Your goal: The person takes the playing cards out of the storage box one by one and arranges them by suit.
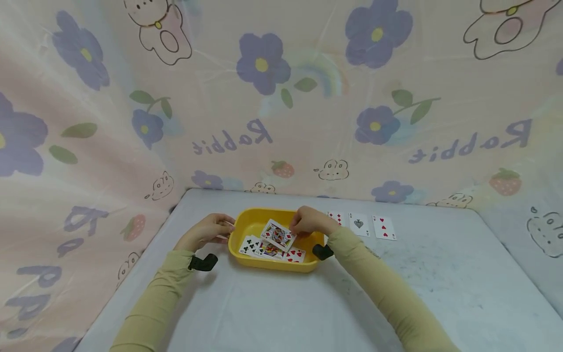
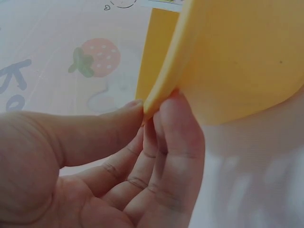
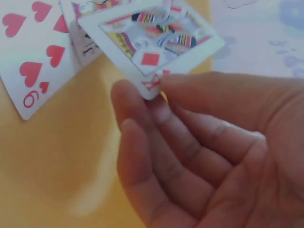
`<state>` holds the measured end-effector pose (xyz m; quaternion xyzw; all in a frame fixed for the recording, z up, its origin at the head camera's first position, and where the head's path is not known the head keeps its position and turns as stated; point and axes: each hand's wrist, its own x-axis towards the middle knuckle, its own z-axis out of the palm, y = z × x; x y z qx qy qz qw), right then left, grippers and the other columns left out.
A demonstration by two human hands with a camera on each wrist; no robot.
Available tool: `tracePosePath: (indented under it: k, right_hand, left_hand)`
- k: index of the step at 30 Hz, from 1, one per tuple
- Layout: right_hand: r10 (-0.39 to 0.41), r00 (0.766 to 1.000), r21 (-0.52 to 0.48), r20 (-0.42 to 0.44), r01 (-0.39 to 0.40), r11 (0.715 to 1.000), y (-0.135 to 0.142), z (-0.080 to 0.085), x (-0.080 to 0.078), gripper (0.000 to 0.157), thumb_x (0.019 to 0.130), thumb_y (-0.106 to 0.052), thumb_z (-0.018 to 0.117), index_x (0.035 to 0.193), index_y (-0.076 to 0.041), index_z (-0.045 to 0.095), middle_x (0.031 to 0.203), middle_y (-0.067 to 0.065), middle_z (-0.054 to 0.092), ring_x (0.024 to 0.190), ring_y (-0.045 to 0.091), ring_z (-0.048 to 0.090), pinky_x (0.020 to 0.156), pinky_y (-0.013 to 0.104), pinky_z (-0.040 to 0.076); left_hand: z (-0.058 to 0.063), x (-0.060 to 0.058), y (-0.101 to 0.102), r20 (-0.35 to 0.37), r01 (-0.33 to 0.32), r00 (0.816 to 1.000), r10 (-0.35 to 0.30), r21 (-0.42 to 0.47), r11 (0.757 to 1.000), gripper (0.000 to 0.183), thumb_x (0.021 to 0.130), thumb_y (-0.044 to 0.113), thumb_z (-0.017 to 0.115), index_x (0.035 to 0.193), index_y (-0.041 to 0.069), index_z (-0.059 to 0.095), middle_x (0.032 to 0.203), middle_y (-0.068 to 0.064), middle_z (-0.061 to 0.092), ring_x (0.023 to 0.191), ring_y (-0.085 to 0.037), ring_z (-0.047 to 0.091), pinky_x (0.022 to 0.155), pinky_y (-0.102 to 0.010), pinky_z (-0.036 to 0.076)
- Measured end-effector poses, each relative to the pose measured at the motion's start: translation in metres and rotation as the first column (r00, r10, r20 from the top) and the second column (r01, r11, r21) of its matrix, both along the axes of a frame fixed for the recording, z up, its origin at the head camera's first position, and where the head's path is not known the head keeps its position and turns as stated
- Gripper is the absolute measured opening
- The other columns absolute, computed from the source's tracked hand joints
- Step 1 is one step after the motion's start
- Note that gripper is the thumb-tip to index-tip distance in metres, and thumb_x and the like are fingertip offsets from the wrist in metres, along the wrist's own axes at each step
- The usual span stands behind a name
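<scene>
A yellow plastic tray [image 1: 272,265] sits on the white table. At its left end my left hand [image 1: 206,231] pinches the rim between thumb and fingers, as the left wrist view shows close up. Over the tray's right part, my right hand [image 1: 311,221] pinches one corner of a king of diamonds [image 3: 156,35] between thumb and fingers. That card is tilted above other playing cards inside the tray: a clubs card [image 1: 249,246], a face card [image 1: 269,251] and a six of hearts [image 3: 33,57]. Part of the face card is hidden under the king.
On the table right of the tray lie a diamonds card [image 1: 335,216], a spade card [image 1: 359,225] and a card with three hearts [image 1: 384,228], face up in a row. My right forearm hides the table near them. A printed curtain [image 1: 299,122] hangs behind the table.
</scene>
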<state>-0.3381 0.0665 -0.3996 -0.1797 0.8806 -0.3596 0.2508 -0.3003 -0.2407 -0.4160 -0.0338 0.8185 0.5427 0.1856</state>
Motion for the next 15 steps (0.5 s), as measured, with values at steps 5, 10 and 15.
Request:
tracePosePath:
  k: [5, 10, 15]
  right_hand:
    - [-0.045, 0.999, -0.122, -0.025, 0.041, 0.992, 0.024, 0.009, 0.004, 0.009, 0.088, -0.007, 0.067, 0.092, 0.002, 0.069, 0.08, 0.009, 0.069, 0.078, 0.028, 0.069, 0.069, 0.035, 0.057]
    - [-0.101, 0.994, -0.181, -0.051, 0.091, 0.979, 0.057, 0.016, 0.012, 0.015, 0.089, -0.012, 0.066, 0.098, 0.001, 0.068, 0.084, 0.008, 0.069, 0.083, 0.03, 0.065, 0.072, 0.039, 0.055]
    - [-0.198, 0.98, -0.214, -0.025, 0.188, 0.959, 0.093, 0.01, 0.022, 0.02, 0.089, -0.018, 0.068, 0.1, -0.002, 0.065, 0.089, 0.011, 0.069, 0.085, 0.029, 0.066, 0.073, 0.04, 0.054]
  left_hand:
    - [0.0, 0.001, 0.0, -0.003, 0.009, 1.0, -0.009, 0.012, 1.0, 0.031, 0.096, 0.007, 0.057, 0.123, -0.005, 0.051, 0.102, -0.017, 0.06, 0.081, -0.022, 0.061, 0.076, -0.037, 0.056]
    - [0.001, 0.001, 0.0, -0.007, 0.008, 1.0, -0.008, 0.017, 1.0, 0.031, 0.096, 0.006, 0.057, 0.124, -0.006, 0.05, 0.102, -0.017, 0.061, 0.079, -0.021, 0.062, 0.074, -0.035, 0.056]
    - [0.001, 0.002, -0.001, -0.002, 0.0, 1.0, 0.0, 0.018, 1.0, 0.032, 0.096, 0.006, 0.056, 0.125, -0.006, 0.05, 0.103, -0.018, 0.06, 0.079, -0.021, 0.062, 0.074, -0.036, 0.056]
